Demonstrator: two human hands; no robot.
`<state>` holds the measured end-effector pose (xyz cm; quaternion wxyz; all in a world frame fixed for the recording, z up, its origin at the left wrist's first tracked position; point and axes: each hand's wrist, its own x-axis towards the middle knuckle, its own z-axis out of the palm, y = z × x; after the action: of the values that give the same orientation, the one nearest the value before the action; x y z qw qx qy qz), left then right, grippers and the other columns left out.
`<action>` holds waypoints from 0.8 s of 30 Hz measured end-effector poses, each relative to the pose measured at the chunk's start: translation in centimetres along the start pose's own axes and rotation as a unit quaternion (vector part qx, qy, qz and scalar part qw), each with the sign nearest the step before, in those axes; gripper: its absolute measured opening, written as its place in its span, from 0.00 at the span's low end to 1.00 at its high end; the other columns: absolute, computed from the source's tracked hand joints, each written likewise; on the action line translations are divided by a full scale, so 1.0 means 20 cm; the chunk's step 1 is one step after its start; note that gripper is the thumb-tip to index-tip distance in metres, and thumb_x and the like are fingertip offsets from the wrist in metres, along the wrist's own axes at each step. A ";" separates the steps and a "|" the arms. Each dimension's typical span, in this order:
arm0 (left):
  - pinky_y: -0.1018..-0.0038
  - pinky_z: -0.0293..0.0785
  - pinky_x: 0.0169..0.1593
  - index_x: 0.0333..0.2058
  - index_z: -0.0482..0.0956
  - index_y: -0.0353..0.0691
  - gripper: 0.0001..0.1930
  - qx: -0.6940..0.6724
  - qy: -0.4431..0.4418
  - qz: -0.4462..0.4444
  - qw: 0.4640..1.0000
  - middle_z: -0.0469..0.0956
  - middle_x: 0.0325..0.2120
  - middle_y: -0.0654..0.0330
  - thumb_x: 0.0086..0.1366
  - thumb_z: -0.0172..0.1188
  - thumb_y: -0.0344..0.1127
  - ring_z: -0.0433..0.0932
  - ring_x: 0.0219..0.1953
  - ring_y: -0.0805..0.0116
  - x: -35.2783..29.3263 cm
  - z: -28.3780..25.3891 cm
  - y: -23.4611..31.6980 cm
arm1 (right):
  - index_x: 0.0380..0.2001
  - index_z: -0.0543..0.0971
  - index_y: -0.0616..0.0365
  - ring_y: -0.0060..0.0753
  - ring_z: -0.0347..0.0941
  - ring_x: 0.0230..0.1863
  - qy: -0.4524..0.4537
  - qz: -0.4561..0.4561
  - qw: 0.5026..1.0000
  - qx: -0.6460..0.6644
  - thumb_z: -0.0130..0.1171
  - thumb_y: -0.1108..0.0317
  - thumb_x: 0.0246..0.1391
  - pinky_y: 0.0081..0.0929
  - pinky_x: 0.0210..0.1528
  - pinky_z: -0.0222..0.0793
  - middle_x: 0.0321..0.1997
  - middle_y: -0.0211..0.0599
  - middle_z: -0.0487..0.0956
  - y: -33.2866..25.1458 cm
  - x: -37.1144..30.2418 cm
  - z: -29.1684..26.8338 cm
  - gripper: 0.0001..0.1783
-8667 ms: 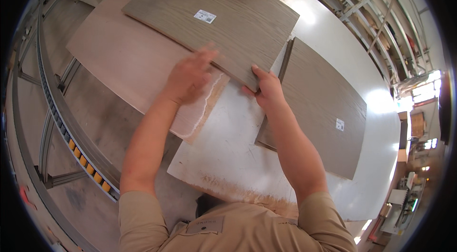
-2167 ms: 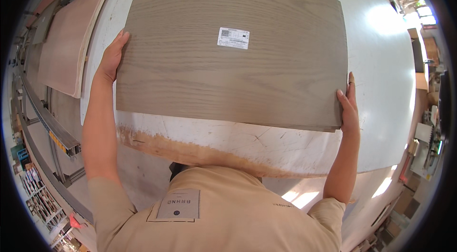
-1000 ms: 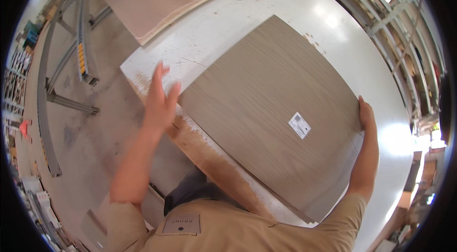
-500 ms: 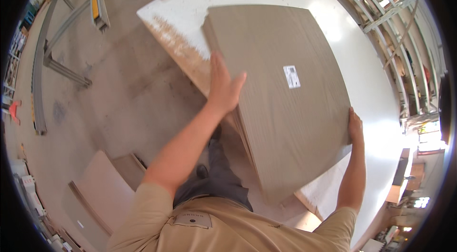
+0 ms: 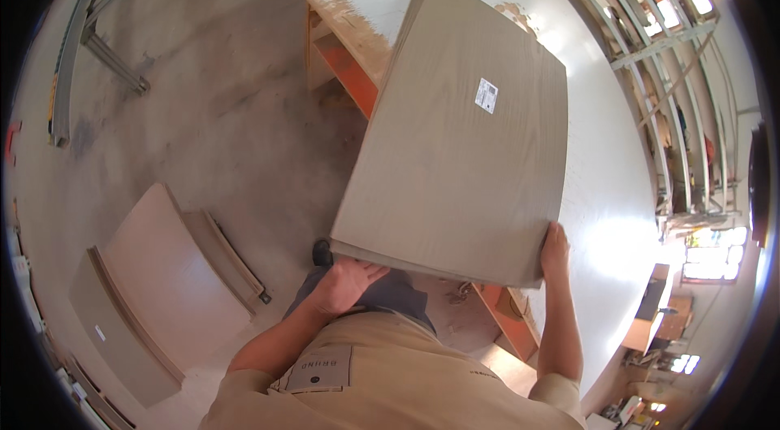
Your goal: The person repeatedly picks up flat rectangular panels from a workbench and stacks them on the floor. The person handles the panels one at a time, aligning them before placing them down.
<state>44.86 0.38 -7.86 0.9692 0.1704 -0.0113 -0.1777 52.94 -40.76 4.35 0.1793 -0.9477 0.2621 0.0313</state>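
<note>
I have a stack of flat grey-brown wood-grain panels jutting past the edge of a white, worn-edged table, long axis running away from the body, far end angled slightly right. The right hand grips the near right corner; the left hand, fingers nearly straight, sits just below the near left corner, contact unclear from my remote seat.

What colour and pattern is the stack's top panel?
The top panel is greyish brown with a faint wood-grain pattern, clearest in the head view.
</note>
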 end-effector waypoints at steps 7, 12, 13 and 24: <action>0.59 0.67 0.61 0.64 0.53 0.40 0.41 -0.039 0.316 0.047 0.947 0.65 0.59 0.55 0.60 0.67 0.47 0.67 0.60 0.59 0.32 0.64 -0.15 | 0.56 0.71 0.66 0.34 0.80 0.40 -0.357 -0.110 0.925 0.066 0.51 0.65 0.65 0.26 0.46 0.74 0.40 0.40 0.82 0.05 -0.19 -0.46 0.21; 0.65 0.73 0.51 0.56 0.56 0.26 0.41 0.072 0.397 0.096 0.910 0.71 0.46 0.48 0.55 0.72 0.42 0.74 0.48 0.61 0.70 0.71 -0.50 | 0.61 0.70 0.58 0.35 0.69 0.58 -0.091 -0.242 0.966 -0.008 0.43 0.54 0.66 0.36 0.61 0.59 0.60 0.39 0.71 -0.07 0.93 -1.03 0.26; 0.66 0.74 0.50 0.55 0.57 0.25 0.41 0.094 0.419 0.130 0.894 0.72 0.45 0.48 0.54 0.72 0.42 0.74 0.48 0.61 0.69 0.68 -0.53 | 0.62 0.70 0.56 0.35 0.66 0.63 -0.118 -0.284 0.951 0.017 0.41 0.51 0.67 0.38 0.66 0.55 0.65 0.39 0.68 -0.11 1.30 -0.95 0.28; 0.69 0.71 0.50 0.54 0.66 0.26 0.33 0.146 0.443 0.280 0.839 0.76 0.44 0.53 0.56 0.70 0.39 0.74 0.45 0.66 0.45 0.41 -0.70 | 0.64 0.65 0.61 0.35 0.60 0.66 -0.463 -0.262 0.839 0.114 0.49 0.47 0.63 0.32 0.66 0.56 0.65 0.39 0.67 -0.69 2.34 -0.27 0.35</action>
<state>47.79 -17.62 -5.15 0.8430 0.3597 0.3467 0.1995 99.94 -54.43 6.71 0.3884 -0.8287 -0.1078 0.3883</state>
